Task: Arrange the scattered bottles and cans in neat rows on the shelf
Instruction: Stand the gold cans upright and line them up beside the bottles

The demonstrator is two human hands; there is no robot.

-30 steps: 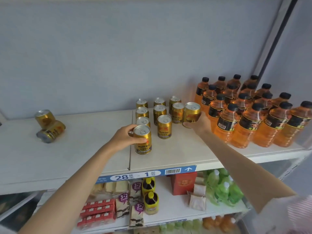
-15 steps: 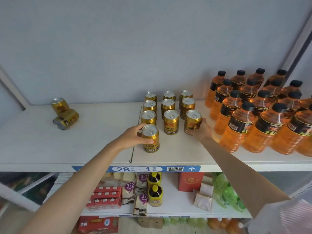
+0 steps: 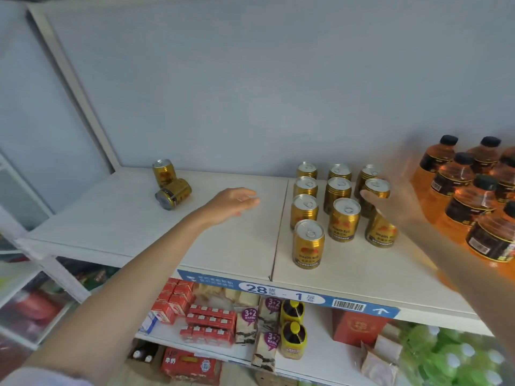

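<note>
Several gold cans [image 3: 342, 199] stand in three rows on the white shelf [image 3: 117, 218]; the front can [image 3: 308, 245] of the left row stands nearest the edge. Two stray gold cans sit far left: one upright [image 3: 163, 171], one lying on its side [image 3: 173, 194]. Orange bottles [image 3: 471, 196] with black caps fill the right end. My left hand [image 3: 232, 203] hovers open over bare shelf, left of the rows, holding nothing. My right hand [image 3: 390, 204], blurred, is open above the right row of cans and partly hides them.
A blue price strip [image 3: 287, 295] runs along the shelf's front edge. The shelf below holds red cartons [image 3: 206, 321], yellow-capped bottles [image 3: 292, 332], a red box [image 3: 356, 327] and green bottles [image 3: 446, 358]. A metal upright [image 3: 72, 87] stands at the back left.
My left hand has let go of the front can and moved left. My right hand has released its can and lifted open. The view has swung left.
</note>
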